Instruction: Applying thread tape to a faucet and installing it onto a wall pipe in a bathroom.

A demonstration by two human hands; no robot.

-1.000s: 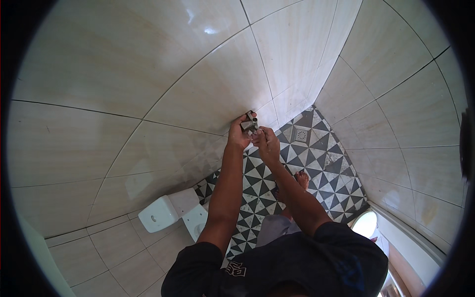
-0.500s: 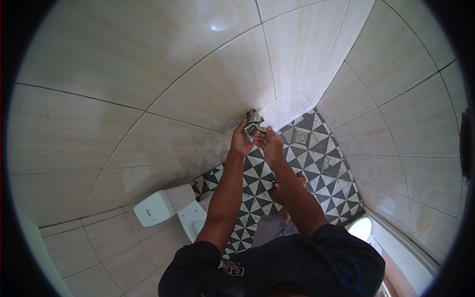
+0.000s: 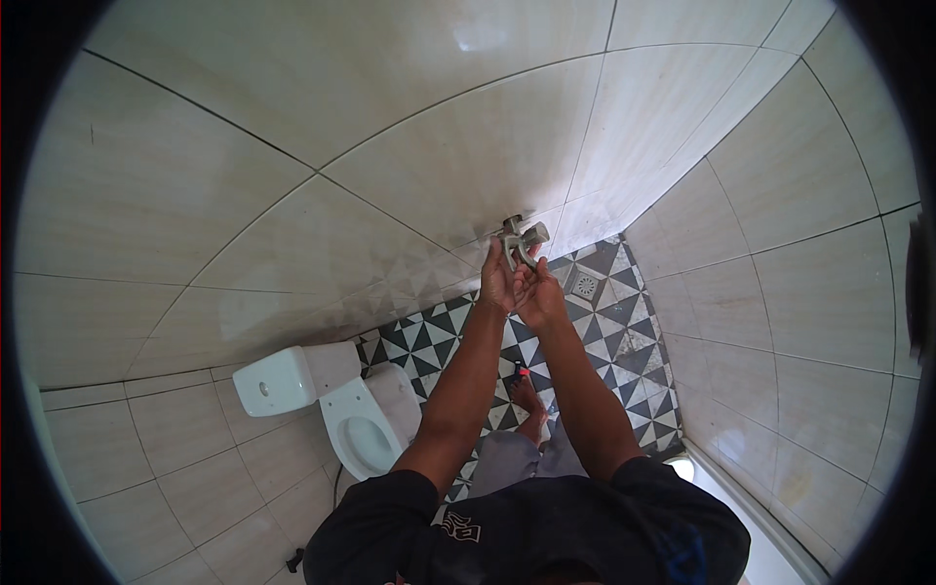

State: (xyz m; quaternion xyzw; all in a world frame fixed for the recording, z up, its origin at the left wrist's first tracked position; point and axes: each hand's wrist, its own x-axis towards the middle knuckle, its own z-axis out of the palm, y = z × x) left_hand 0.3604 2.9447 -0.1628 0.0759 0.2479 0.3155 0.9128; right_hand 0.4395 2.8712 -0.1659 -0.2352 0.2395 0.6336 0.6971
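Note:
A metal tap (image 3: 513, 241) sits at the tiled wall, with a rounded knob on its right side and a curved spout toward me. My left hand (image 3: 496, 280) is closed around the tap's left side, its thumb lying along the metal. My right hand (image 3: 540, 294) is closed at the lower end of the spout, close beside the left hand. The fingertips of both hands are partly hidden by the tap and each other. A short dark fitting (image 3: 513, 220) joins the tap to the wall.
A white toilet (image 3: 363, 439) with its cistern (image 3: 274, 382) stands to the left. A square floor drain (image 3: 584, 284) is set into the patterned black-and-white floor (image 3: 624, 341) near the corner. Tiled walls (image 3: 780, 322) rise ahead and on the right. My bare foot (image 3: 527, 393) shows below my arms.
The tap looks turned: its knob now points to the right, and the spout lies differently between my hands. Both hands stay on it. My view has shifted, bringing more of the toilet into sight.

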